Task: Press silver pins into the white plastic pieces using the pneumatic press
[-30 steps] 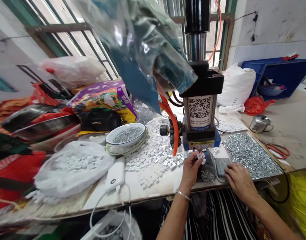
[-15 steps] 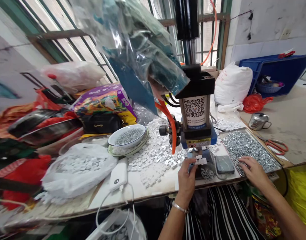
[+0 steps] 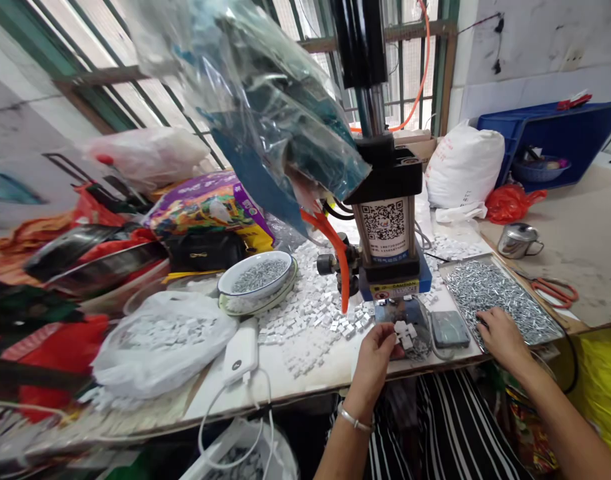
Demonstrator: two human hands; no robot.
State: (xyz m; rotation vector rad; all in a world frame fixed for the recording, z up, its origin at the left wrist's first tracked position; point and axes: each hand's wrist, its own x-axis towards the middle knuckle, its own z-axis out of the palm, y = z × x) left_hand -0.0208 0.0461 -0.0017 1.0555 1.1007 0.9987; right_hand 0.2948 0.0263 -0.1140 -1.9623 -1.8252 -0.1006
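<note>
My left hand (image 3: 376, 353) is closed, thumb and fingers pinching a few small white plastic pieces (image 3: 406, 335) in front of the press (image 3: 389, 227). Below the press head, a pile of small metal pins (image 3: 421, 348) lies beside these pieces. Over the left edge of a shallow tray (image 3: 472, 341) full of metal pins (image 3: 500, 293) is my right hand (image 3: 502, 339). Its fingers are curled together at the pins; what lies between the fingertips is too small to make out.
Loose white pieces (image 3: 310, 307) cover the tabletop left of the press. A bowl of pins (image 3: 258, 275), a white power bank (image 3: 240, 352) with a cable and a plastic bag of pieces (image 3: 160, 333) stand farther left. Scissors (image 3: 555, 292) and a metal cup (image 3: 520, 241) lie right of the tray.
My left hand has drawn slightly down and toward me, turning the white pieces. The fingers of my right hand have closed together at the tray's edge. The view has shifted slightly.
</note>
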